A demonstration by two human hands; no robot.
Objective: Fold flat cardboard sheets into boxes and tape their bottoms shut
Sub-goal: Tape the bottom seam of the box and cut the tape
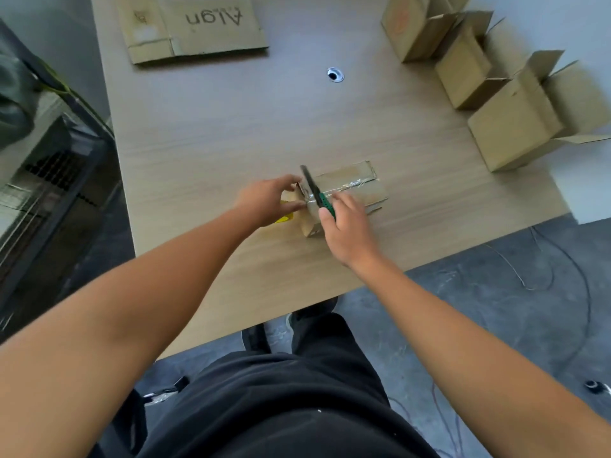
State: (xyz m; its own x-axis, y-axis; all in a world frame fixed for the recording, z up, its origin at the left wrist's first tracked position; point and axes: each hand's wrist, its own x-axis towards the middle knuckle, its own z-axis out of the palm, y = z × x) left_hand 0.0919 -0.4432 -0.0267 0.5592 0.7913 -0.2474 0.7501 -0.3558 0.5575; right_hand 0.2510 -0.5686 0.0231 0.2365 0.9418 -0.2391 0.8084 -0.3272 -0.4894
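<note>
Flat brown cardboard sheets point(195, 28) at 11 o'clock read "Algn", upside down. The small taped cardboard box point(350, 190) sits central on the pale wood-grain table point(231, 133). The left hand point(264, 201) pinches its 9 o'clock end, and the right hand point(348, 231) grips a green-handled knife point(315, 193). Grey concrete floor point(463, 309) lies at 5 o'clock.

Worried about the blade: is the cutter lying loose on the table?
No, the right hand grips the green cutter, its blade over the taped box.

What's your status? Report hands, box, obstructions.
Left hand grips tape roll beside box. Right hand holds knife, blade across the box's taped seam. Nothing in the way of the cut.
</note>
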